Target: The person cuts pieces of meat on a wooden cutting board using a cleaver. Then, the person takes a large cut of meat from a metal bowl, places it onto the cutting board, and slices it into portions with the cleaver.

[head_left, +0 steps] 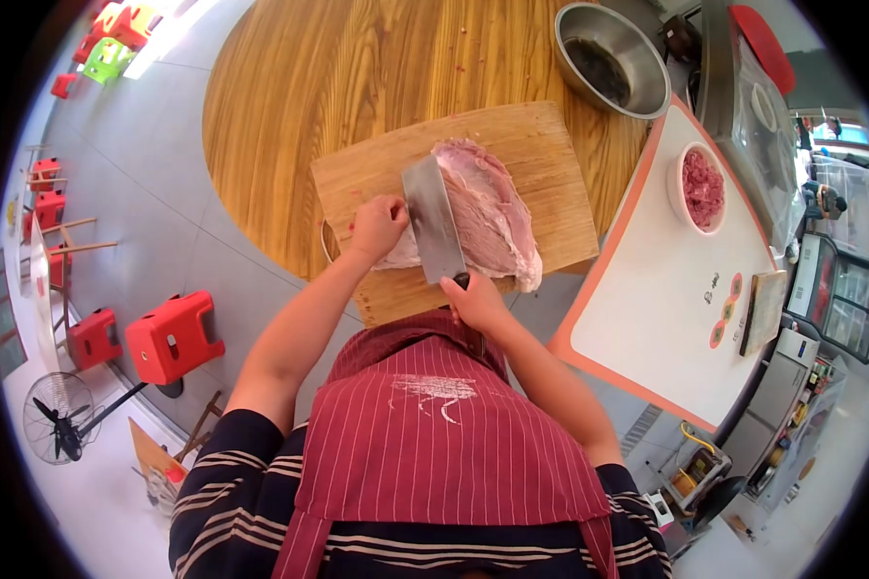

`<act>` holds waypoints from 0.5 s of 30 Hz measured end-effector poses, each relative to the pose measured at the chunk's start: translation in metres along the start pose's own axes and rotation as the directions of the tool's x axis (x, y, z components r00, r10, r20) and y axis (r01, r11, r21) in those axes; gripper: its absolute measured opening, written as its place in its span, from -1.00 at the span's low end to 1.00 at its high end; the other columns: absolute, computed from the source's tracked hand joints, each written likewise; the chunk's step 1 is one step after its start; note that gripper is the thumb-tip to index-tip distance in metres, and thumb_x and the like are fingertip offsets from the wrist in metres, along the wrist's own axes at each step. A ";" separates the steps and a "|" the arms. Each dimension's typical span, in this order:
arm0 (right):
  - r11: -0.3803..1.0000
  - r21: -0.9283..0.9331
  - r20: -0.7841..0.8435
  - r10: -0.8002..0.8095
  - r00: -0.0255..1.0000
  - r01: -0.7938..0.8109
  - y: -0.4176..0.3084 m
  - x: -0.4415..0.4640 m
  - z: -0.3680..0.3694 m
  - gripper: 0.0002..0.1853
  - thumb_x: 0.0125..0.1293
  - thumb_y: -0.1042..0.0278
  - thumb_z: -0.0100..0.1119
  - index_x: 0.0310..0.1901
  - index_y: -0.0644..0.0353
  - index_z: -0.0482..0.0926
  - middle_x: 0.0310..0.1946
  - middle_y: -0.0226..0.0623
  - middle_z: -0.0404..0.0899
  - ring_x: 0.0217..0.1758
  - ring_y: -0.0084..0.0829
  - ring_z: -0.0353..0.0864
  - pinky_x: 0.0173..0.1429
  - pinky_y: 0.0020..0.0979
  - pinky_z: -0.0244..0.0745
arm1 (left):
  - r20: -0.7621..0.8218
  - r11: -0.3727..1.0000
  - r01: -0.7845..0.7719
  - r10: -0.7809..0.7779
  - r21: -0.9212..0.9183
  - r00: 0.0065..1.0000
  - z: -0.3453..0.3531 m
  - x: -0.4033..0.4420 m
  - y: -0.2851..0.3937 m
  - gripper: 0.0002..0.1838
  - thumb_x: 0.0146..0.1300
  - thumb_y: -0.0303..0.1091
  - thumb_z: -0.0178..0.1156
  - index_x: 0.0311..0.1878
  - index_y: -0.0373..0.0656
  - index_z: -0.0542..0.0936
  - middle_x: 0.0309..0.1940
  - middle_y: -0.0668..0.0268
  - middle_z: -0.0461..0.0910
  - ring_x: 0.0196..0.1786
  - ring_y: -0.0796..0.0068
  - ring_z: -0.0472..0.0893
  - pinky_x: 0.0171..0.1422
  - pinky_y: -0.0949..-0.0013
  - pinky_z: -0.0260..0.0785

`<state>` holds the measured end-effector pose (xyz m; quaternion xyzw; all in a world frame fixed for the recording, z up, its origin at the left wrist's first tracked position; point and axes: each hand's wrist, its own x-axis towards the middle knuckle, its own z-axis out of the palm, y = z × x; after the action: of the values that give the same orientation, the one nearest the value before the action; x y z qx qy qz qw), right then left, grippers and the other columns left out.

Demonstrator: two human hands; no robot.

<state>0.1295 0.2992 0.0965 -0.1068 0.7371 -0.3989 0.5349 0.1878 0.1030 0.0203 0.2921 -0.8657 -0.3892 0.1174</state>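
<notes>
My right hand (479, 303) is wrapped round the dark handle of a cleaver (433, 217). The broad steel blade lies across the left part of a large slab of raw pink meat (488, 207) with pale fat along its edges. Just left of the blade, my left hand (380, 226) is closed with its fingers curled; whatever they may hold is hidden. A pale strip of meat (400, 255) shows below that hand. Under the meat is a wooden cutting board (555, 183).
The board rests on a round wooden table (290, 87). A steel bowl (613, 58) with dark contents stands at its far right. On a white table (637, 299) to the right sits a bowl of minced meat (702, 188). Red stools (174, 338) and a fan (60, 417) stand left.
</notes>
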 end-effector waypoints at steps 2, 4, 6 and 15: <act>0.999 0.051 -0.022 -0.012 1.000 0.013 -0.001 0.021 0.007 -0.73 0.23 0.24 0.05 -0.42 0.31 0.40 -0.76 -0.33 0.38 -0.77 -0.49 0.38 -0.66 -0.42 0.31 | 0.011 1.000 0.001 -0.001 0.004 1.000 0.001 0.000 0.001 -0.87 -0.03 -0.42 0.13 -0.40 -0.25 0.56 -0.50 0.09 0.53 -0.43 0.17 0.54 -0.32 0.30 0.37; 0.986 0.164 -0.022 -0.033 0.999 0.036 -0.008 0.047 0.011 -0.73 0.23 0.24 0.05 -0.45 0.30 0.40 -0.77 -0.35 0.36 -0.78 -0.50 0.36 -0.67 -0.43 0.30 | 0.021 1.000 -0.003 0.002 0.021 1.000 0.000 0.002 0.000 -0.87 -0.04 -0.43 0.13 -0.40 -0.25 0.56 -0.51 0.08 0.53 -0.44 0.17 0.54 -0.33 0.30 0.37; 0.980 0.199 -0.030 -0.019 0.999 0.025 -0.022 0.056 0.011 -0.72 0.23 0.24 0.05 -0.47 0.31 0.39 -0.75 -0.35 0.37 -0.76 -0.51 0.36 -0.67 -0.43 0.31 | 0.001 0.997 -0.054 0.054 0.046 0.999 0.000 0.002 -0.003 -0.87 0.03 -0.42 0.12 -0.37 -0.26 0.55 -0.58 0.19 0.53 -0.50 0.34 0.52 -0.38 0.37 0.35; 0.958 0.266 0.080 0.089 0.993 -0.107 -0.004 0.003 0.010 -0.73 0.25 0.23 0.04 -0.42 0.29 0.36 -0.70 -0.38 0.36 -0.72 -0.55 0.34 -0.63 -0.46 0.33 | 0.222 0.824 0.339 -0.263 -0.454 0.939 -0.006 -0.006 -0.020 -0.88 0.20 -0.40 0.07 -0.32 -0.24 0.53 -0.55 0.46 0.45 -0.51 0.70 0.38 -0.45 0.55 0.25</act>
<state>0.1361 0.2902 0.0960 -0.0097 0.6620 -0.4649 0.5879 0.2032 0.0922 0.0096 0.3563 -0.6893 -0.6281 0.0584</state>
